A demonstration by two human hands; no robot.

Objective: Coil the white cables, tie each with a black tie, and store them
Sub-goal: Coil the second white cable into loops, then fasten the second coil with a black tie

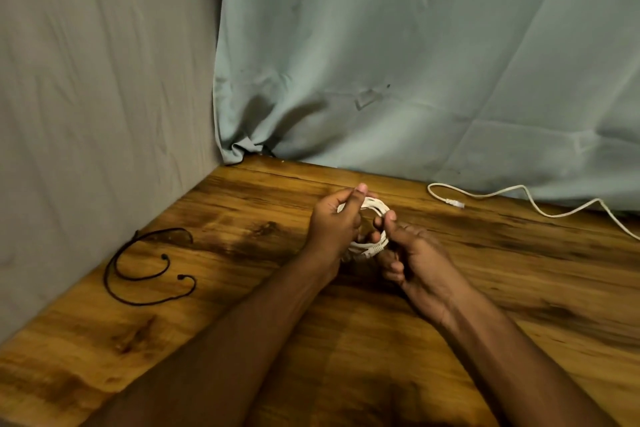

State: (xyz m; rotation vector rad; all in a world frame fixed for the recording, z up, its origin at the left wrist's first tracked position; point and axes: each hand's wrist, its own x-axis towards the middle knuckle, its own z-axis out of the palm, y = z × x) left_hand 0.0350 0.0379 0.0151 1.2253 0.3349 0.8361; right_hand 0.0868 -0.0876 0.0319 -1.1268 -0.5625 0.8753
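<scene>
white cable coil (375, 229) is sitting between both hands, held just above the wooden table (450, 340); the left hand (334, 225) is gripping its left side, the right hand (415, 260) is pinching its right side by thumb and curled fingers. two black ties (145, 274) are lying well to the left, near the grey cloth, each curved open like a hook. i'm judging that the tying comes next, and the left hand is the nearer one to reach them. a second white cable (519, 199) is trailing loose at the far right, not yet coiled
</scene>
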